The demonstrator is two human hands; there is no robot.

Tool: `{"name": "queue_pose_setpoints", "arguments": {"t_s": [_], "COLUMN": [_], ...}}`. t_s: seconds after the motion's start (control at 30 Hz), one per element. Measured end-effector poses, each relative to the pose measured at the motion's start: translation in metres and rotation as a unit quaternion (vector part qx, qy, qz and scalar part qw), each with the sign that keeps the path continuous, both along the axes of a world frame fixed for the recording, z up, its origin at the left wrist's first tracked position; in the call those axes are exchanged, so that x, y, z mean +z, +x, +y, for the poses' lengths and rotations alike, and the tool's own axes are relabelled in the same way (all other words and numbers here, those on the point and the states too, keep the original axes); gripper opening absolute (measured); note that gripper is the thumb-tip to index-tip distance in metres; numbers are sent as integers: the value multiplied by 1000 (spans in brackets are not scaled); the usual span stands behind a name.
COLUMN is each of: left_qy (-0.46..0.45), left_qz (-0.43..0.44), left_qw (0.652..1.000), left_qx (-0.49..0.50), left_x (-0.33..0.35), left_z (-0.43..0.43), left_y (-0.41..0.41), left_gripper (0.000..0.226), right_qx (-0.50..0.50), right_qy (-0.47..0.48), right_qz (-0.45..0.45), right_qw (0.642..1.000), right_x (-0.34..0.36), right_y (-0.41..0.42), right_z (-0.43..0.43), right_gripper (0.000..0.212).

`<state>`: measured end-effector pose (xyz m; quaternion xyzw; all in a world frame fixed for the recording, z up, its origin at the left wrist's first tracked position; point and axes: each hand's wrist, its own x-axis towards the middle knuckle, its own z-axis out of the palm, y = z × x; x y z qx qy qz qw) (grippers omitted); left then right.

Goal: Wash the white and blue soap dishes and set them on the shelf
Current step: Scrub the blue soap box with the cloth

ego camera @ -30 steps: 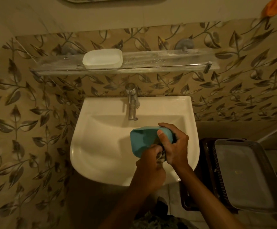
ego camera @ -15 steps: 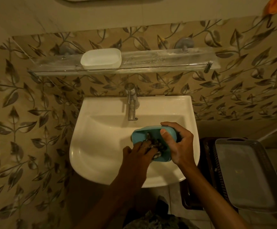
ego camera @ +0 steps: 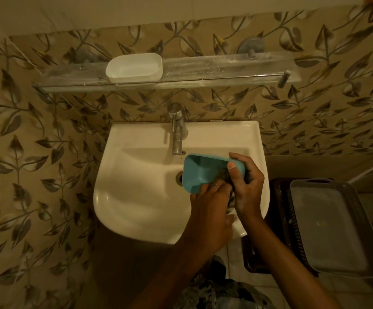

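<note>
A blue soap dish (ego camera: 203,172) was held tilted on edge over the sink (ego camera: 136,197), at about 3 o'clock from the drain, its hollow facing 8 o'clock, probably so the inside could be reached and would drain into the bowl. The right hand (ego camera: 245,186) clasped its 3 o'clock end, thumb over the rim, steadying it. The left hand (ego camera: 210,201) came in from 6 o'clock, fingers curled on a dark scouring pad (ego camera: 231,202) pushed into the dish; scrubbing looked under way. The tap (ego camera: 177,132) stood at 11 o'clock from the dish, with no water visible. At 12 o'clock from the sink, the white soap dish (ego camera: 134,68) sat upright on the glass shelf (ego camera: 214,70), apparently finished. A lidded basket (ego camera: 328,226) stood at 3 o'clock from the sink.
</note>
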<state>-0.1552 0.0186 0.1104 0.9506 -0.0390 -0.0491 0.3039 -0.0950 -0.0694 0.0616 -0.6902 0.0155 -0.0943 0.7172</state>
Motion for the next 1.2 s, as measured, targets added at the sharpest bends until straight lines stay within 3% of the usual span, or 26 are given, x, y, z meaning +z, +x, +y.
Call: {"name": "queue_pose_setpoints", "arguments": {"t_s": [0.07, 0.1, 0.17, 0.2, 0.27, 0.33, 0.43, 0.47, 0.57, 0.67, 0.8, 0.87, 0.93, 1.0, 1.07, 1.13, 1.2], "left_qy": [93, 123, 151, 163, 199, 233, 231, 189, -75, -200, -295, -285, -199, 25, 202, 198, 39], "left_qz": [-43, -65, -114, -129, -146, -112, 6, 62, 117, 129, 168, 157, 99, 45, 20, 17, 46], "left_qw": [994, 989, 975, 962, 928, 908, 920, 937, 980, 968, 940, 945, 970, 980, 955, 962, 989], "left_qx": [-24, -45, -120, -175, -280, -330, -317, -287, -145, -81, -22, -24, -93, -192, -214, -188, -133], "left_x": [0, 0, -3, -4, -6, -5, -14, -16, -11, -2, 2, 0, -5, -11, -13, -14, -11], "left_z": [3, 9, 27, 36, 52, 57, 52, 47, 35, 32, 35, 37, 40, 43, 44, 38, 30], "left_y": [0, 1, 4, 6, 9, 12, 13, 12, 7, 5, 8, 3, 0, 4, 8, 8, 8], "left_gripper": [51, 51, 54, 54, 52, 52, 54, 52, 36, 32, 38, 42, 44, 51, 57, 56, 53], "right_qx": [45, 75, 151, 204, 311, 337, 280, 256, 216, 213, 209, 220, 230, 235, 238, 229, 226], "right_qy": [106, 202, 388, 426, 419, 382, 349, 342, 343, 354, 359, 342, 337, 334, 333, 336, 346], "right_qz": [67, 120, 238, 283, 357, 416, 425, 411, 362, 324, 288, 282, 294, 303, 301, 304, 300], "right_qw": [991, 969, 878, 834, 775, 753, 787, 806, 839, 851, 863, 869, 864, 861, 861, 862, 860], "right_x": [2, 3, 0, -2, -4, -7, -11, -12, -15, -18, -20, -17, -13, -12, -12, -12, -13], "right_y": [-5, -6, -7, -6, -5, -3, 3, 4, 5, 4, 2, 3, 5, 8, 10, 12, 14], "right_z": [-1, -4, -17, -24, -35, -38, -27, -22, -13, -11, -12, -14, -16, -16, -14, -12, -12], "right_gripper": [57, 61, 82, 92, 93, 78, 64, 60, 67, 68, 63, 63, 65, 62, 57, 59, 51]}}
